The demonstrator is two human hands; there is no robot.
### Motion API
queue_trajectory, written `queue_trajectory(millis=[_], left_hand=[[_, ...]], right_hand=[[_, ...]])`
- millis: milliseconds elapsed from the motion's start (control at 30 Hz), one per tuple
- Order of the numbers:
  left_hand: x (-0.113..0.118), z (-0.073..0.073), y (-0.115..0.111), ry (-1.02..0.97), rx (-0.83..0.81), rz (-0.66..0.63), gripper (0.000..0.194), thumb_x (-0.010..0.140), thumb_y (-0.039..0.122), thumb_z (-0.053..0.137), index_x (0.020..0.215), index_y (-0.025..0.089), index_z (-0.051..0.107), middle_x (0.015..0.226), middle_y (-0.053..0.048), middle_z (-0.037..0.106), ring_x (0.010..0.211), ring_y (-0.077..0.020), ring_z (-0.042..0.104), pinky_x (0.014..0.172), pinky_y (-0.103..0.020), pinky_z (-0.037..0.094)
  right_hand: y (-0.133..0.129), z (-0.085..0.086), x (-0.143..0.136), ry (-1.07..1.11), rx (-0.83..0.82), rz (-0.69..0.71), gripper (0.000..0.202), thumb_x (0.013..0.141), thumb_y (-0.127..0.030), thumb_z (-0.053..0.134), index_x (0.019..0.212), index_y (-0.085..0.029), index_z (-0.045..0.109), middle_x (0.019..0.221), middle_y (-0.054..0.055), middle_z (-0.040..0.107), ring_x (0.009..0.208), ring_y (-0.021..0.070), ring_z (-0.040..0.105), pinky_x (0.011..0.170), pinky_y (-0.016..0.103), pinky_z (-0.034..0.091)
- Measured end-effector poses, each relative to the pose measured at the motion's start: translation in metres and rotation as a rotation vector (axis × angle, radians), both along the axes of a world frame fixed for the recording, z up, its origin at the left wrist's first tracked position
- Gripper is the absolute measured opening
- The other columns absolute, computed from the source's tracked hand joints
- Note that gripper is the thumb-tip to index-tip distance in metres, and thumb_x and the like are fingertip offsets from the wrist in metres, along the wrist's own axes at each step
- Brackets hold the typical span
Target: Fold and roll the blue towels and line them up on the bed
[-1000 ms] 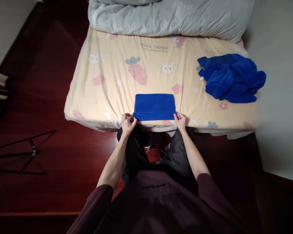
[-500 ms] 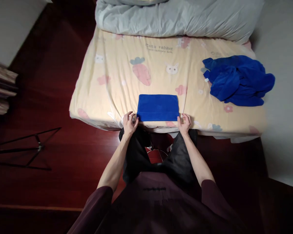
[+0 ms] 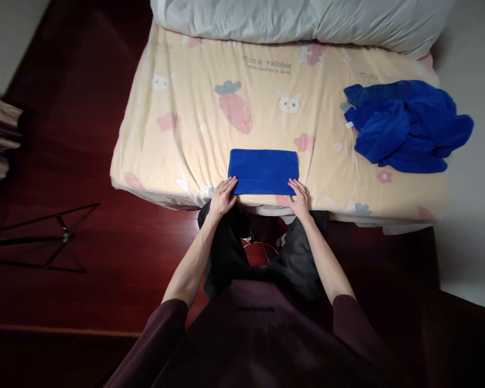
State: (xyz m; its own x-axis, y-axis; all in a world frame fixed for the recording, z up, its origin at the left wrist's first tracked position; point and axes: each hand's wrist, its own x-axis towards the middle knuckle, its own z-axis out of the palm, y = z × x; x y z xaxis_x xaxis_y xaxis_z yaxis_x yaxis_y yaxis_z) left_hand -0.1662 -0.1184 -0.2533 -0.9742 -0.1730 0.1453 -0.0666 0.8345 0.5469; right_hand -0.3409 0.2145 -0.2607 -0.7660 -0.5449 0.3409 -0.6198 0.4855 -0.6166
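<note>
While blue cloth (image 3: 263, 166) lies folded, left hand (image 3: 223, 198) and right hand (image 3: 299, 199) touch it, unclenched

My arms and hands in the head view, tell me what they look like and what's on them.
The left sleeve and right sleeve are dark maroon, short and loose, ending around the elbows, with no markings visible. Below them the left forearm and right forearm are bare. The left hand and right hand wear no gloves, and no watch shows.
</note>
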Motion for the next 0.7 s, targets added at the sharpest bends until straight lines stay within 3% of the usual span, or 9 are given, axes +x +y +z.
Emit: queue_trajectory(millis=[167,367,500,700], left_hand=[[-0.003,0.001,0.001,0.029,0.033,0.030,0.076,0.087,0.009,0.049,0.161,0.021,0.058,0.168,-0.008,0.055,0.161,-0.0263,0.047,0.137,-0.054,0.035],[0.008,0.006,0.005,0.041,0.053,0.017,0.075,0.086,0.007,0.048,0.158,0.020,0.061,0.167,-0.010,0.056,0.160,-0.0281,0.048,0.136,-0.057,0.035],[0.020,0.007,0.009,0.076,0.145,0.018,0.063,0.087,0.011,0.050,0.147,0.020,0.068,0.156,-0.012,0.066,0.151,-0.0293,0.058,0.131,-0.055,0.042],[0.028,0.006,0.006,0.110,0.309,0.206,0.039,0.101,0.029,0.054,0.135,0.019,0.068,0.134,-0.016,0.074,0.128,-0.0310,0.069,0.117,-0.052,0.053]], right_hand=[[-0.001,0.000,-0.009,-0.075,-0.118,-0.091,0.063,0.080,-0.001,0.051,0.132,-0.022,0.079,0.144,0.008,0.075,0.139,0.0270,0.065,0.124,0.052,0.052],[0.015,0.009,0.002,-0.123,-0.146,-0.048,0.058,0.082,-0.002,0.051,0.126,-0.025,0.082,0.137,0.007,0.078,0.132,0.0274,0.066,0.120,0.053,0.054],[0.025,0.009,0.017,-0.172,-0.200,-0.090,0.046,0.087,-0.010,0.055,0.122,-0.024,0.082,0.132,0.009,0.079,0.131,0.0290,0.066,0.117,0.053,0.056],[0.024,0.000,0.021,-0.288,-0.266,-0.216,0.030,0.090,-0.027,0.063,0.115,-0.020,0.079,0.123,0.015,0.074,0.117,0.0298,0.070,0.103,0.047,0.062]])
